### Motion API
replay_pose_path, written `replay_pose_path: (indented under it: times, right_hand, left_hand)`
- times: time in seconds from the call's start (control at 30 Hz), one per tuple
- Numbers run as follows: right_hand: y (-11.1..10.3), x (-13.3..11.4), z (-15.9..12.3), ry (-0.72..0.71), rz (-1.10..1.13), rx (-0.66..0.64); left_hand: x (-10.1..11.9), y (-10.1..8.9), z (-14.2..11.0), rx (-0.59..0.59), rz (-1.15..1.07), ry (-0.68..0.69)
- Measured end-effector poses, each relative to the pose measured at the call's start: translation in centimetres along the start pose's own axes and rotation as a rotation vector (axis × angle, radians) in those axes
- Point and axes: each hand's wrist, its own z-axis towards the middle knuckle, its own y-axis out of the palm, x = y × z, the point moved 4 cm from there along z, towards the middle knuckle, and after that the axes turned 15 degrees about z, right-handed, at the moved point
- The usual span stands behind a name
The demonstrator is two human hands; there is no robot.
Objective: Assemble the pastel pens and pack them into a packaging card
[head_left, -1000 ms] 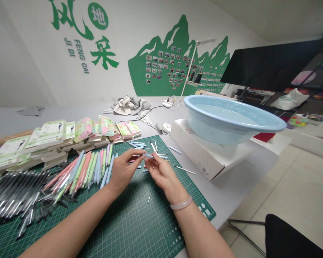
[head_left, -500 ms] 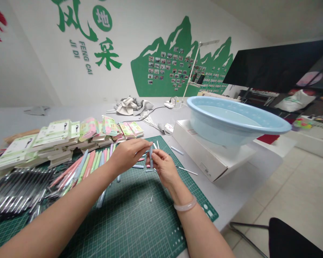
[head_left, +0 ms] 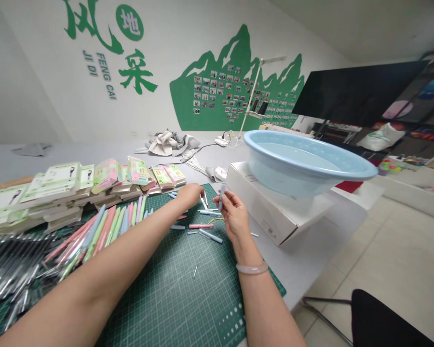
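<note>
My right hand (head_left: 235, 214) is closed around a light-blue pen barrel (head_left: 222, 197), held upright between thumb and fingers above the cutting mat's right edge. Farther left, my left hand (head_left: 190, 196) reaches down at the far part of the green cutting mat (head_left: 159, 284). Its fingertips are hidden behind the hand, beside thin white pen refills (head_left: 205, 199). Between and below the hands lie a pink pen barrel (head_left: 201, 226), a blue pen barrel (head_left: 211, 236) and several other blue pen parts. A short thin white piece (head_left: 195, 271) lies nearer me.
Rows of pink, green and blue pens (head_left: 108, 226) and clear-and-black pen parts (head_left: 10, 265) cover the mat's left side. Behind them are stacked small boxes (head_left: 61, 178). At right, a blue basin (head_left: 307, 164) sits on a white carton (head_left: 275, 207). Crumpled cloth (head_left: 169, 142) lies farther back.
The hands, earlier together at the blue pen barrel, have parted. My right hand keeps the barrel and has moved right; my left hand has let go and lowered to the scattered pen parts.
</note>
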Motion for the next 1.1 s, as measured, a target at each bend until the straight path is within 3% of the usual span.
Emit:
replay_pose_path:
  times: [0.2,0.4,0.47,0.57,0.67,0.73,0.9,1.1]
  right_hand:
    - [-0.1,0.0,0.1,0.014,0.003,0.021]
    - [-0.1,0.1,0.0,0.023,0.02,0.034]
    - [-0.1,0.4,0.0,0.031,0.023,0.035]
    - [-0.3,0.8,0.1,0.038,0.018,0.033]
    - [-0.5,1.3,0.1,0.028,-0.039,0.011]
    - [-0.4,1.6,0.1,0.013,-0.1,-0.019]
    - [0.1,2.1,-0.3,-0.01,-0.214,-0.063]
    - [0.9,2.0,-0.8,-0.017,-0.274,-0.083]
  left_hand:
    - [0.5,1.1,0.8,-0.064,0.04,0.294]
    - [0.5,0.2,-0.4,-0.043,0.037,0.479]
    - [0.5,-0.8,-0.8,0.04,-0.017,0.44]
    - [-0.2,-3.0,-1.5,0.161,-0.248,0.246]
    - [-0.7,-5.7,-2.8,0.201,-0.481,0.14]
    - [-1.0,-7.6,-3.7,0.216,-0.507,0.118]
    - [-0.7,-12.0,-5.1,0.377,-0.271,0.23]
    - [1.7,-13.7,-5.5,0.442,0.132,0.431]
